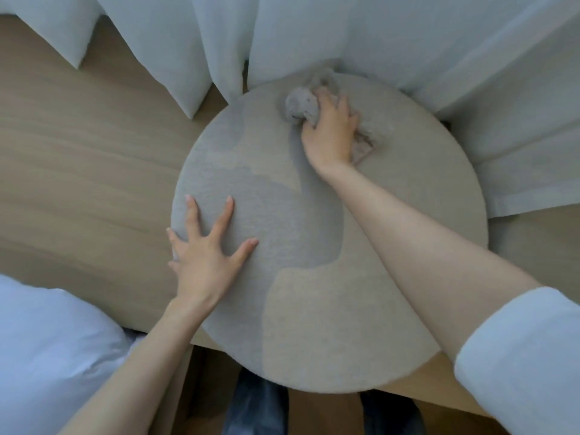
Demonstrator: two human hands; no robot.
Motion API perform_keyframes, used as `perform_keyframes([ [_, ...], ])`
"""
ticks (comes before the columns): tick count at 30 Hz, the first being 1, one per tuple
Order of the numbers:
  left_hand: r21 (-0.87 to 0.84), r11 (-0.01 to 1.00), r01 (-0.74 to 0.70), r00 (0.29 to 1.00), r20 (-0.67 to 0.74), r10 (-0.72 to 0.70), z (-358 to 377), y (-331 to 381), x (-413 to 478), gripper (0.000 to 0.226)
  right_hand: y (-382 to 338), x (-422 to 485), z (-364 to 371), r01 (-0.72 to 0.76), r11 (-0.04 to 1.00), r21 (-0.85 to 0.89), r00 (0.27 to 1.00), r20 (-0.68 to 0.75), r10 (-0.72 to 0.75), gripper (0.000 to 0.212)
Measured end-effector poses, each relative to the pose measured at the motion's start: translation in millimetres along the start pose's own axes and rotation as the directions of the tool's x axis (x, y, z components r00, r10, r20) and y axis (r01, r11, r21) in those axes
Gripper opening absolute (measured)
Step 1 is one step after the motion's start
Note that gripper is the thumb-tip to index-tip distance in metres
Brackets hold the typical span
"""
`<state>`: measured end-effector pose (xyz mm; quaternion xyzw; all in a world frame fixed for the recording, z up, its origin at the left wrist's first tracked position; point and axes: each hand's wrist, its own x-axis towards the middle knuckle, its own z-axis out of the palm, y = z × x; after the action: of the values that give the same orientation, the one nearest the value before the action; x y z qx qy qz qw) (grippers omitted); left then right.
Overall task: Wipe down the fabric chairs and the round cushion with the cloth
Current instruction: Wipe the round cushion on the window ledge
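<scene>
Head view: round cushion [370,277] lay under both hands, beige nubby fabric w/ a darker patch running from beneath the L hand up toward the R hand. R hand [329,133] gripped the cloth [301,106], fingers curled over it; cloth was grey, crumpled, blurred, bunched past the fingertips and to the R of the palm, pressed on cushion's far part. L hand [204,249] lay flat, fingers spread wide, on cushion's near-L rim. White curtain [314,36] hung just beyond R hand.

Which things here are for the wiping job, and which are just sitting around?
For the job: round cushion, cloth, right hand gripping the cloth, left hand pressing flat on the cushion.
Just there: white curtains, wooden floor, white bedding at lower left.
</scene>
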<state>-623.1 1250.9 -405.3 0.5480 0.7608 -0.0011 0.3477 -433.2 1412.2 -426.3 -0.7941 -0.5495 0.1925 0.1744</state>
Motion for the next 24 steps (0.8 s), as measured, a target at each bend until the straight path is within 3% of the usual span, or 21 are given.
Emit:
perform_keyframes([
  [4, -0.034, 0.999, -0.037, 0.999, -0.016, 0.036, -0.1, -0.6, -2.8, 0.07, -44.8, -62.2, 23.0, 0.354, 0.935, 0.006, 0.913, 0.214, -0.347, 0.052],
  [7, -0.079, 0.995, -0.067, 0.997, -0.033, 0.065, -0.2, -5.2, -6.0, 0.065, 6.4, -56.3, 0.4, 0.385, 0.92, -0.075, 0.914, 0.172, -0.368, 0.057],
  [8, -0.107, 0.991, -0.076, 0.996, -0.049, 0.071, 0.0, -9.2, -8.3, 0.063, 36.2, -49.5, -13.1, 0.329, 0.934, -0.143, 0.943, 0.104, -0.316, 0.059],
  [10, -0.199, 0.976, -0.087, 0.992, -0.102, 0.068, 2.6, -15.9, -14.0, 0.061, 102.7, -42.1, -49.1, 0.045, 0.977, -0.208, 0.992, -0.103, -0.067, 0.057],
  [12, -0.27, 0.959, -0.084, 0.989, -0.138, 0.047, 6.9, -17.4, -20.1, 0.058, 141.4, -53.4, -75.0, -0.308, 0.949, -0.067, 0.913, -0.303, 0.274, 0.052],
  [14, -0.287, 0.955, -0.073, 0.989, -0.147, 0.032, 10.8, -14.7, -26.4, 0.056, 129.7, -79.6, -62.4, -0.417, 0.908, 0.028, 0.842, -0.364, 0.398, 0.051],
  [16, -0.282, 0.956, -0.076, 0.988, -0.152, 0.034, 10.8, -12.1, -26.1, 0.055, 88.2, -111.7, -27.1, -0.307, 0.95, 0.047, 0.898, -0.315, 0.306, 0.05],
  [19, -0.229, 0.965, -0.124, 0.984, -0.152, 0.09, 8.2, -20.3, -21.6, 0.058, 21.9, -168.0, 16.0, 0.039, 0.994, 0.107, 0.993, -0.118, -0.026, 0.05],
  [22, -0.171, 0.965, -0.199, 0.975, -0.129, 0.178, 10.0, -33.8, -26.3, 0.063, 10.7, -210.6, 17.9, 0.336, 0.933, 0.13, 0.92, 0.17, -0.354, 0.056],
  [24, -0.182, 0.963, -0.2, 0.977, -0.113, 0.182, 12.9, -35.4, -35.5, 0.061, 43.1, -209.2, -0.7, 0.432, 0.897, 0.092, 0.879, 0.178, -0.442, 0.057],
])
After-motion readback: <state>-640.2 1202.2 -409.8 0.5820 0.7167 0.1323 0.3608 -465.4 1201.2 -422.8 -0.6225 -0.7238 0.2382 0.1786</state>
